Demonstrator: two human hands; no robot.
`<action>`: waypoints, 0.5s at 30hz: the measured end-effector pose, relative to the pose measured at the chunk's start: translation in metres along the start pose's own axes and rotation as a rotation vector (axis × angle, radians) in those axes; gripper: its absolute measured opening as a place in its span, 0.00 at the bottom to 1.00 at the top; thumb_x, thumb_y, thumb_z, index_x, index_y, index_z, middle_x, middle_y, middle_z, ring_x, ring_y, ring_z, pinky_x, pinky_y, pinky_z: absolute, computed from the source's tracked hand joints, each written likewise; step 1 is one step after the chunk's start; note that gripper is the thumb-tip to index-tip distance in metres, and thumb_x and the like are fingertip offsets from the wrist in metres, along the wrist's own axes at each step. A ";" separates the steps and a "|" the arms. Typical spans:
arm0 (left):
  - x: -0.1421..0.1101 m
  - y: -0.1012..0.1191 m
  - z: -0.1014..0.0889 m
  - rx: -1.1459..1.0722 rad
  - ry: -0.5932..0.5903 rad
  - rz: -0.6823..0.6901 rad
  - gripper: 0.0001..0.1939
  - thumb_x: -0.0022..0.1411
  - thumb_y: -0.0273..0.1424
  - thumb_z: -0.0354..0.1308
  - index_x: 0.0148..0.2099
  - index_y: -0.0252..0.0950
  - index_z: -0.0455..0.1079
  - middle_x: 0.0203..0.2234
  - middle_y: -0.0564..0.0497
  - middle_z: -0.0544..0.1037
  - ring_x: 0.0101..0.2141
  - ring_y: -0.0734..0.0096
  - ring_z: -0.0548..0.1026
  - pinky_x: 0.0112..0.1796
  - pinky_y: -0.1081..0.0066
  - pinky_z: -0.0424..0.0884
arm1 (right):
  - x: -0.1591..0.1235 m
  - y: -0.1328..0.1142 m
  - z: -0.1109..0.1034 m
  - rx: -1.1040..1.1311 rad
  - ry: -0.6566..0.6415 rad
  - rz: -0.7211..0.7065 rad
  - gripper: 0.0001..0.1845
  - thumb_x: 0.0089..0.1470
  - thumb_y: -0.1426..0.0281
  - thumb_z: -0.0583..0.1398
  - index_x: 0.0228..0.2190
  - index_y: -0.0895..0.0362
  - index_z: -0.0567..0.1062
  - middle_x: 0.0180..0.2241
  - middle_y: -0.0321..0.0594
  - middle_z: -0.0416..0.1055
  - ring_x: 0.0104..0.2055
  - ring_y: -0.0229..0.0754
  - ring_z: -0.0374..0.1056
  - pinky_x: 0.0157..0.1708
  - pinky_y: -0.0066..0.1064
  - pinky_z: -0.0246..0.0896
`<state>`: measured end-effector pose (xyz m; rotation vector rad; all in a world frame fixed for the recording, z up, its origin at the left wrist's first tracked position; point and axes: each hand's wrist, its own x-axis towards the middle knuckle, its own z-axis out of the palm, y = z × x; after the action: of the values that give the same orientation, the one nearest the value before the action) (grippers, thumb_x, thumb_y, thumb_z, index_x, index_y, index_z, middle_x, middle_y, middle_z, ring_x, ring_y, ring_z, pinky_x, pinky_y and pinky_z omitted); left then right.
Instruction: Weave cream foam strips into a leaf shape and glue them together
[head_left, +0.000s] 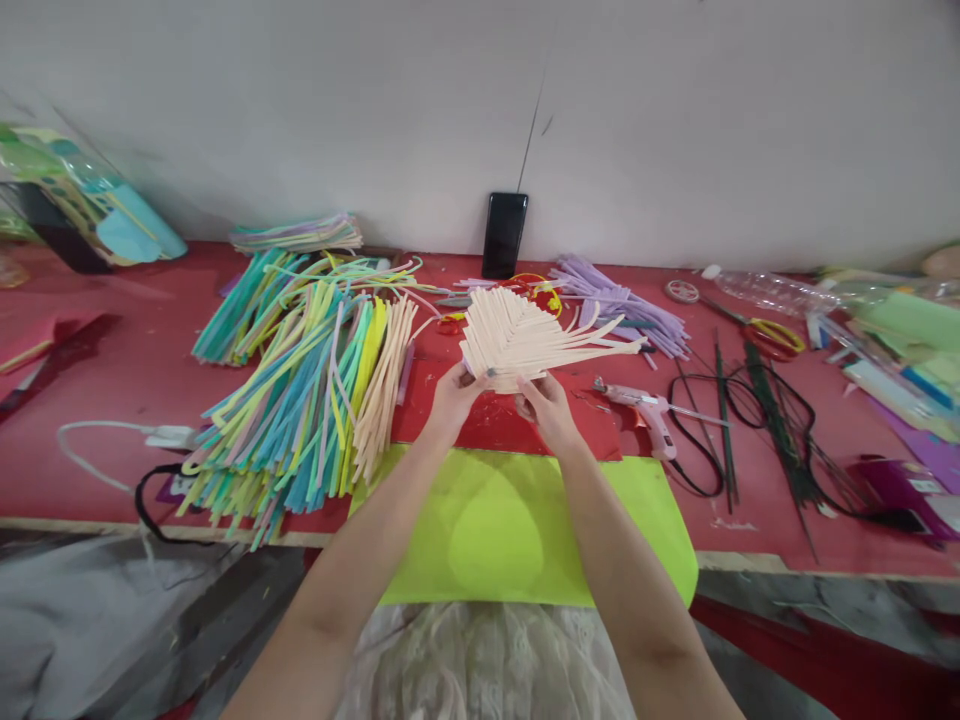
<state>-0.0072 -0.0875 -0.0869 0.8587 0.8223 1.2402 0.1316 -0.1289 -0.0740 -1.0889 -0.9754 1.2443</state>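
A cream-coloured leaf shape made of pipe cleaners (517,335) is held up in front of me, above the red table. Its strips meet along a middle ridge, and several loose ends stick out to the right. My left hand (459,388) pinches its lower left edge. The fingers of my right hand (544,400) are closed on its lower edge, near the middle. Fingertips behind the piece are partly hidden. Just left of it lies a bundle of loose cream pipe cleaners (384,385). To the right rests a pink hot glue gun (649,412).
Coloured pipe cleaners (300,400) heap at left; purple ones (622,300) lie behind. A black phone (505,235) leans on the wall. Scissors (772,335), dark green stems (776,440) and a black cable (679,470) lie right. A yellow-green sheet (495,530) covers the table's front edge.
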 end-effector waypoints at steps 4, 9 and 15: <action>-0.001 -0.001 -0.001 0.056 -0.033 0.002 0.23 0.39 0.39 0.72 0.39 0.34 0.74 0.38 0.47 0.81 0.42 0.61 0.77 0.47 0.61 0.70 | 0.001 0.002 -0.002 -0.031 0.029 -0.024 0.21 0.43 0.51 0.65 0.24 0.54 0.66 0.15 0.26 0.59 0.14 0.29 0.51 0.12 0.23 0.44; -0.001 -0.001 -0.001 0.110 -0.101 -0.011 0.25 0.40 0.40 0.71 0.40 0.34 0.73 0.40 0.46 0.80 0.43 0.60 0.76 0.46 0.62 0.70 | 0.000 0.000 -0.003 -0.099 0.059 -0.017 0.23 0.44 0.50 0.63 0.18 0.55 0.66 0.12 0.28 0.58 0.13 0.29 0.50 0.11 0.24 0.44; 0.001 -0.002 -0.002 0.178 -0.199 -0.066 0.25 0.44 0.45 0.68 0.40 0.34 0.72 0.37 0.45 0.80 0.35 0.66 0.78 0.37 0.67 0.72 | -0.001 -0.007 0.000 -0.133 0.171 -0.063 0.23 0.42 0.49 0.64 0.20 0.55 0.67 0.12 0.28 0.58 0.14 0.29 0.51 0.13 0.24 0.46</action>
<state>-0.0080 -0.0871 -0.0899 1.0720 0.8009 1.0162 0.1329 -0.1298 -0.0674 -1.2377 -0.9644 1.0293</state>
